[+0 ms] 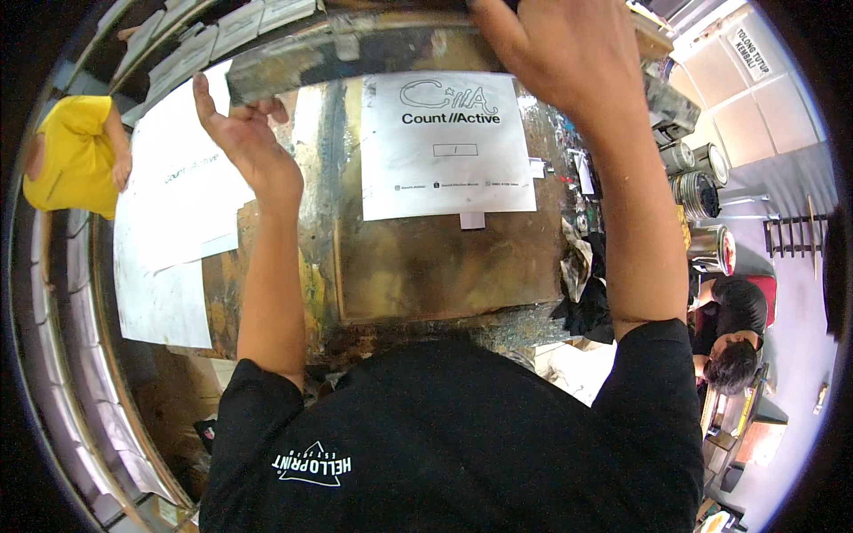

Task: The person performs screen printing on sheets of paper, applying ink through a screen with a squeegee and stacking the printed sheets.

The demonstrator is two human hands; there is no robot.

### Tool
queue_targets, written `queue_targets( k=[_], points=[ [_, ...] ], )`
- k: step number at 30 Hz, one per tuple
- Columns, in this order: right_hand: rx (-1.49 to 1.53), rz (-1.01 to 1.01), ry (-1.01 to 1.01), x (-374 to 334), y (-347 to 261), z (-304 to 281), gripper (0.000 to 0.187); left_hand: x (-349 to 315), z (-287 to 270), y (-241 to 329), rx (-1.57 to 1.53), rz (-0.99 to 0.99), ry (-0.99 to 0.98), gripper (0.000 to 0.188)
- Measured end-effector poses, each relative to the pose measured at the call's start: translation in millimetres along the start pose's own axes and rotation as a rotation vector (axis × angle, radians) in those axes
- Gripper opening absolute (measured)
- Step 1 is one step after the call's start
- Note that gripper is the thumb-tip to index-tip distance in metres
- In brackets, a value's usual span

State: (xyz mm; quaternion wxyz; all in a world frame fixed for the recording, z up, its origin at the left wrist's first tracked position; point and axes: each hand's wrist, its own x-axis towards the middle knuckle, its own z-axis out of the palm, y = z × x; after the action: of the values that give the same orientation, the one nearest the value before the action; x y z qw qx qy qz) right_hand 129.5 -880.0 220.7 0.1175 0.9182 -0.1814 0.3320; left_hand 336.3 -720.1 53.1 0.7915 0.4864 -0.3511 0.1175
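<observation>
Nearest, the wearer's black shirt (453,444) fills the lower middle of the frame, and beyond it a stained brown board (444,275) lies on the paint-marked bench (315,289). The printed white sheet (404,164) lies flat on the board's upper part, centre top of the frame; its design, box and bottom line look complete, so that print seems done. What seems left is lifting it off; whether the ink is dry cannot be told.

Farther up, a dark bar (391,51) crosses above the sheet. Near its left end, the left hand (249,142) has a loose grip, thumb spread and fingers half curled; contact is unclear. At upper right, the right hand (564,53) reaches over the bar, its fingertips cut off, so its grip cannot be told. White papers (160,235) spread at left, one lettered, suggesting other prints exist. Farthest, a person in yellow (75,155) stands upper left.
</observation>
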Motion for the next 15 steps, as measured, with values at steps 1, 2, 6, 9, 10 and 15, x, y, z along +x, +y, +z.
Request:
queue_targets(
  k=[1, 2, 6, 9, 10, 15],
  points=[
    [0.045, 0.043, -0.064, 9.2, -0.7, -6.9, 0.049, -1.1, -4.4, -31.6, 0.046, -0.098, -0.033, 0.056],
    [0.09, 0.085, -0.126, 17.1, -3.2, -17.6, 0.05, -1.6, -9.1, -62.1, 0.095, -0.194, -0.071, 0.056],
    [0.102, 0.097, -0.124, 32.9, 12.5, -7.4, 0.057, 4.3, 4.2, -155.2, 0.617, -0.123, -0.47, 0.045],
    [0.06, 0.001, 0.031, 36.0, 24.2, 4.5, 0.063, 18.0, 32.9, -223.5, 0.753, 0.083, -0.657, 0.04],
    [0.012, 0.014, 0.062, 31.1, 9.0, -3.5, 0.063, 20.3, 40.7, -240.3, 0.775, 0.057, -0.692, 0.04],
    [0.06, -0.053, 0.059, 34.2, 8.3, -27.9, 0.065, 31.4, 45.7, -306.2, 0.935, 0.242, -0.744, 0.031]
  ],
)
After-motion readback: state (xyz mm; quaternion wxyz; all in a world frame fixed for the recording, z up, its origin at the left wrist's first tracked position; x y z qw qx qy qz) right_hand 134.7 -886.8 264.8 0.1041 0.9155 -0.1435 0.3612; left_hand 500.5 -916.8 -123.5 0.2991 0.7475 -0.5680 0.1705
